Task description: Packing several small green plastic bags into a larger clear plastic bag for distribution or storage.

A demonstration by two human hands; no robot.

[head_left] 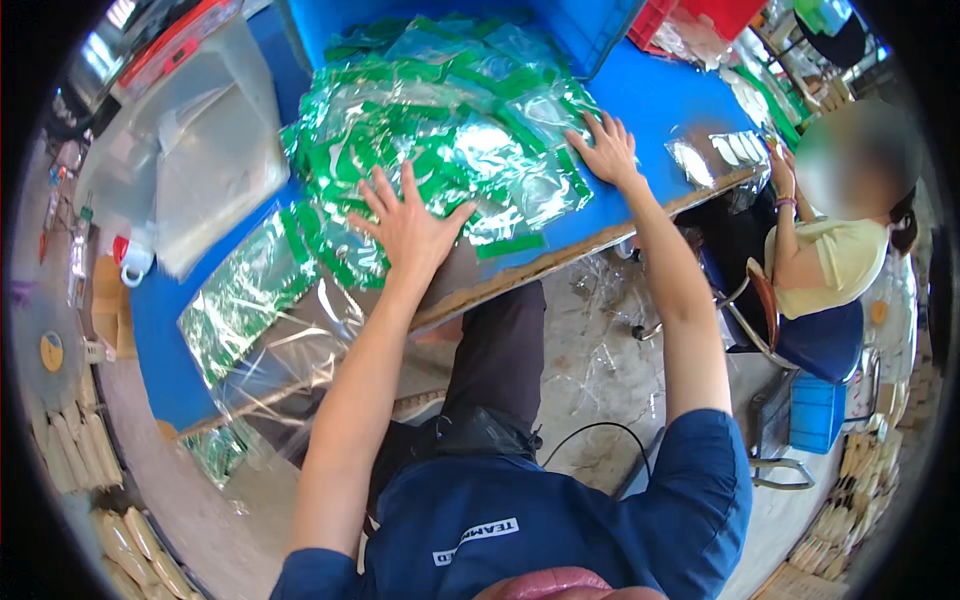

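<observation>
A broad heap of clear plastic bags [440, 120] with green bands lies on the blue table [165, 330] in front of me. My left hand [408, 225] rests on the near side of the heap, palm down with fingers spread. At the heap's right edge, my right hand [607, 150] lies with its fingers stretched out, touching bags and tabletop. Neither hand grips anything. Closer to me on the left, a larger clear bag with a green strip [250, 295] spreads toward the table's front edge, and part of the clear film hangs over it.
Behind the heap stands a blue plastic crate [610, 35], with a red crate [735, 15] beyond it. Translucent plastic bags [220, 160] and a white-and-red mug [132, 262] are on the left. A co-worker in a yellow shirt [825, 260] sits at right, handling small packs [735, 150].
</observation>
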